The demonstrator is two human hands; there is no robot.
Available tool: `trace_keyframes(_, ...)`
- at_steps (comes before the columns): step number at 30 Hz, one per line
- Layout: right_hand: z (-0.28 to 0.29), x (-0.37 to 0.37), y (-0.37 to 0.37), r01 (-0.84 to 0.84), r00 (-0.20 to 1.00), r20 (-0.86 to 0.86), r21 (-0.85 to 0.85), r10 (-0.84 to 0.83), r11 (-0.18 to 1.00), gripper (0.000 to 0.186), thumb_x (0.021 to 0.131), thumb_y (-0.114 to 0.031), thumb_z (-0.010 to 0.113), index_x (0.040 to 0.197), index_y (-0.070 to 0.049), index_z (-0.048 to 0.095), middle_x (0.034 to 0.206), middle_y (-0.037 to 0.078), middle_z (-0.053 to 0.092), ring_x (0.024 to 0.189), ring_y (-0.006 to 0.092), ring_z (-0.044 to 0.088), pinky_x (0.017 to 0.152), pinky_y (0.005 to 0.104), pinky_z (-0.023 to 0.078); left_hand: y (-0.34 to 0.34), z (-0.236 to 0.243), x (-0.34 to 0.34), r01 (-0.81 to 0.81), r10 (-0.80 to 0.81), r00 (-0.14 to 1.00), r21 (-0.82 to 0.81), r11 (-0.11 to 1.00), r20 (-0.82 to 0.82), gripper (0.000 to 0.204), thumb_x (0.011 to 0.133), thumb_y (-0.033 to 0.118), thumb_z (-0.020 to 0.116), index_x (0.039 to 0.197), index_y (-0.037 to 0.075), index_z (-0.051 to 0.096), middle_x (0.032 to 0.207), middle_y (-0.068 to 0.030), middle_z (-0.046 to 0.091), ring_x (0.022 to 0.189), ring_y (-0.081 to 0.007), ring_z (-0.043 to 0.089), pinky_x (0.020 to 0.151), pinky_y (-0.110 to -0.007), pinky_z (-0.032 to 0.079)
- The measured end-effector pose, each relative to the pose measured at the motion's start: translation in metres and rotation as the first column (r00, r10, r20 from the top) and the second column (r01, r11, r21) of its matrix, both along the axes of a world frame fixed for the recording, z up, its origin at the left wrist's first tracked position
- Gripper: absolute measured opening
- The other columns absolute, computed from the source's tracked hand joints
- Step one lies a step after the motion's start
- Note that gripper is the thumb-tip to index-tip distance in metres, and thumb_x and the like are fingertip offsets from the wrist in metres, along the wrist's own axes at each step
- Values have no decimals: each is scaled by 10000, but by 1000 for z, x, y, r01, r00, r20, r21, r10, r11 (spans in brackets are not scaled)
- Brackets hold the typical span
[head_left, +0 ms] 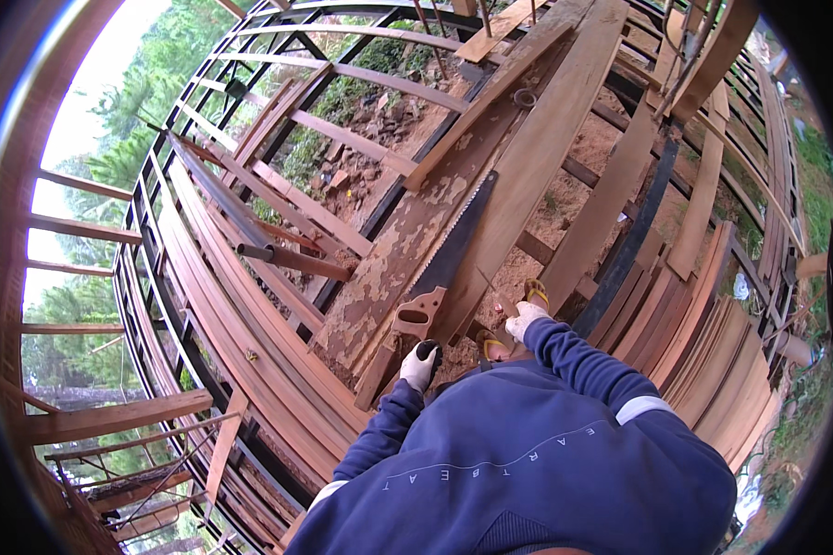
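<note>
My left hand [418, 368], in a white glove, is closed around a small black object [428, 350] whose kind I cannot make out. It is just below the wooden handle [419, 313] of a handsaw, apart from it. The handsaw's dark blade [458, 236] lies on the planks with its teeth facing left. My right hand [526, 320], also gloved, is near my sandalled foot [536, 293], its fingers drawn together. Something small and reddish shows at its fingertips, too small to name. A wide plank [555, 120] runs away from me, right of the saw.
Several long boards [250, 342] lie at the left and more are stacked [713, 379] at the right. A dark metal beam [634, 236] crosses on the right. A round ring [525, 98] rests on the far planks. Open gaps between the beams show soil [518, 264] below.
</note>
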State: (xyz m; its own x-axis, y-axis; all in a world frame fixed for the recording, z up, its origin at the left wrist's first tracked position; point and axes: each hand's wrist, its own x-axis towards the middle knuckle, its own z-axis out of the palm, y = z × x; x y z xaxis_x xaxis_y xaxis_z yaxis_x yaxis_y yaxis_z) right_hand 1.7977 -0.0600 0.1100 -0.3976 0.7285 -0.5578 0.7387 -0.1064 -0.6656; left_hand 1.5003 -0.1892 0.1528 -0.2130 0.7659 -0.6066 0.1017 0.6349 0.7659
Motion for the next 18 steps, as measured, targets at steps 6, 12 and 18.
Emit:
trace_keyframes(6,54,6,-5,234,969,-36,-171,-244,957,465,908,-283,669,1327,-85,636,1130,175,728,1065,382,674,964,416,534,33,6,8,320,-194,783,116,940,-591,444,909,301,723,1284,75,649,1213,-155,696,1156,-349,649,1023,-438,499)
trace_keyframes(12,82,27,-10,606,636,-174,-490,-752,626,231,1035,-199,544,1219,-87,624,804,15,617,539,106,576,463,281,481,139,-10,21,717,-392,451,64,694,-802,579,910,325,693,1408,66,550,1450,-183,531,1407,-364,435,1196,-513,314)
trace_keyframes(18,100,21,18,688,517,-220,-467,-827,555,330,964,-23,562,1293,-51,543,858,94,635,576,155,633,483,291,520,233,-46,40,834,-468,256,-52,549,-846,737,951,424,625,1556,61,410,1614,-165,370,1517,-348,291,1226,-535,268)
